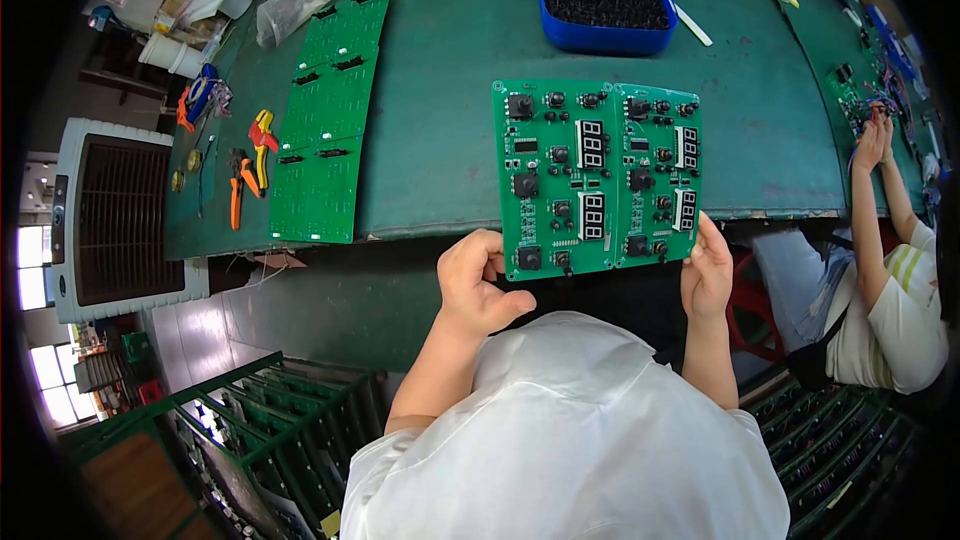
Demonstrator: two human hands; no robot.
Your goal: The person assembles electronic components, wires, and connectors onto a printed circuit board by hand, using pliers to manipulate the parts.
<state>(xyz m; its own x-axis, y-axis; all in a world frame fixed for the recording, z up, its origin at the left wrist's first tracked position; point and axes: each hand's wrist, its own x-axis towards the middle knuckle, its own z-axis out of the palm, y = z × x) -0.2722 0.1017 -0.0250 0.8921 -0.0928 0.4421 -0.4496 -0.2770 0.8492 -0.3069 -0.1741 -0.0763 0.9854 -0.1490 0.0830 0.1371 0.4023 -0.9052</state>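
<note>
A green circuit board panel (610, 180), populated with black knobs, small buttons and white digit displays, is held up at the table's front edge, face towards me. My left hand (478, 282) is at its lower left corner, fingers curled partly behind the edge and the thumb off the face. My right hand (708, 268) grips the lower right edge, with some fingers hidden behind the board. Left of it, several green boards (335, 120) with black connectors lie in a column on the table.
A blue tub (608, 35) of small black parts stands at the back, a white stick (692, 26) beside it. Orange-handled pliers (243, 176) and a red-yellow tool (263, 148) lie left. At right, a co-worker's hands (872, 138) handle wires. Green racks (260, 430) stand lower left.
</note>
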